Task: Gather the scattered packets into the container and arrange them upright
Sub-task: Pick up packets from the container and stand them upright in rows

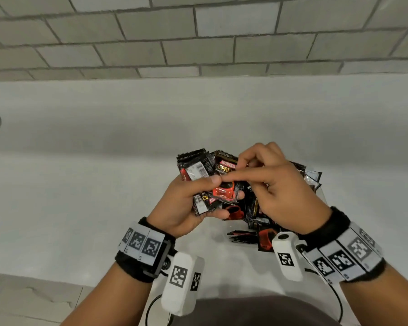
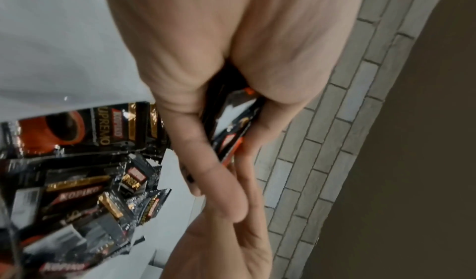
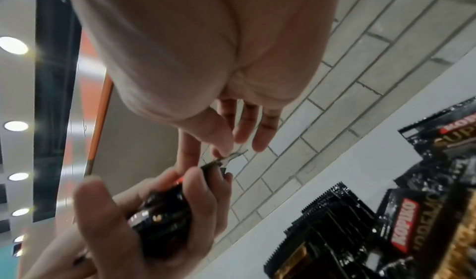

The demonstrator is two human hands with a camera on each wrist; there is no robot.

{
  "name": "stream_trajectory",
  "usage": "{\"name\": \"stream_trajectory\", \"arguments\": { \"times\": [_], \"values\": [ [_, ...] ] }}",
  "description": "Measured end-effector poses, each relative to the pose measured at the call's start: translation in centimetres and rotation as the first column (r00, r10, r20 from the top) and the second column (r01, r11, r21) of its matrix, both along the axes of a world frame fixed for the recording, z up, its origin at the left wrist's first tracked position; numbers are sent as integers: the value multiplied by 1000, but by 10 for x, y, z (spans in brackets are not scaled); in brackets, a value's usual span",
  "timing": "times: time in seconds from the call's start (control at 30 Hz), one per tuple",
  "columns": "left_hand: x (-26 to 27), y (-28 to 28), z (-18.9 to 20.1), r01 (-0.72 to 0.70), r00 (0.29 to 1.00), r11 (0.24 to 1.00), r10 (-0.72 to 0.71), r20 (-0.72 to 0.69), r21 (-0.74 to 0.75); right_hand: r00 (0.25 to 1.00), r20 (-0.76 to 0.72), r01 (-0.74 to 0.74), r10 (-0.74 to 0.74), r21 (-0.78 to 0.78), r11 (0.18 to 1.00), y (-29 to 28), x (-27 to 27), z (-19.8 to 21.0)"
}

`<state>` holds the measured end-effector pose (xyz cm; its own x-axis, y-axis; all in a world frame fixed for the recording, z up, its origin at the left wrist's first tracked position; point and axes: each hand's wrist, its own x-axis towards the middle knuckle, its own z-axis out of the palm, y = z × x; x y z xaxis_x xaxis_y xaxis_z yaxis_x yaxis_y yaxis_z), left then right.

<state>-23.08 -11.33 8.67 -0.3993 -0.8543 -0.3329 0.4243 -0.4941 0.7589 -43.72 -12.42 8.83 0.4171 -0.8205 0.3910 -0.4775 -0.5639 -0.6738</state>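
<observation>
Left hand (image 1: 186, 205), lower centre, grips a slippery, light stack of foil packets (image 1: 218, 192) by its flat faces while the right hand (image 1: 276, 184) pinches one edge.

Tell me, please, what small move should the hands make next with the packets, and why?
Probably square up the stack: the left hand grips a bunch of packets fanned unevenly, and the right hand pinches a top edge. More packets sit below in the clear container.

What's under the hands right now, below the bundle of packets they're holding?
Under the left hand and right hand lies a loose pile of black packets on the white counter. The hands hide its middle, and no container wall shows clearly.
</observation>
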Motion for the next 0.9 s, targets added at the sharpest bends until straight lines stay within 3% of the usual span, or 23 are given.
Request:
{"name": "stream_trajectory", "arguments": {
  "times": [0.13,0.2,0.33,0.5,0.63,0.7,0.9],
  "values": [
    [7,2,-5,40,995,997,-34,93,-64,978,162,120,-132,77,990,2,1,11],
    [9,3,-4,76,989,992,-62,138,-98,966,135,205,-219,111,973,2,2,18],
    [11,4,-8,62,985,987,-37,166,-150,979,-28,196,-200,374,906,-4,-3,18],
    [18,-3,-10,-44,979,996,60,193,-84,953,60,238,-296,454,859,-7,-16,22],
    [24,-7,-17,-131,966,991,129,225,-8,969,-120,245,-214,487,838,-12,-21,10],
    [24,-7,-22,-137,968,990,132,215,12,963,-238,227,-129,448,865,-12,-15,1],
    [25,-4,-32,-147,988,984,140,70,105,913,-406,133,23,352,926,-20,5,-15]
  ]
}}
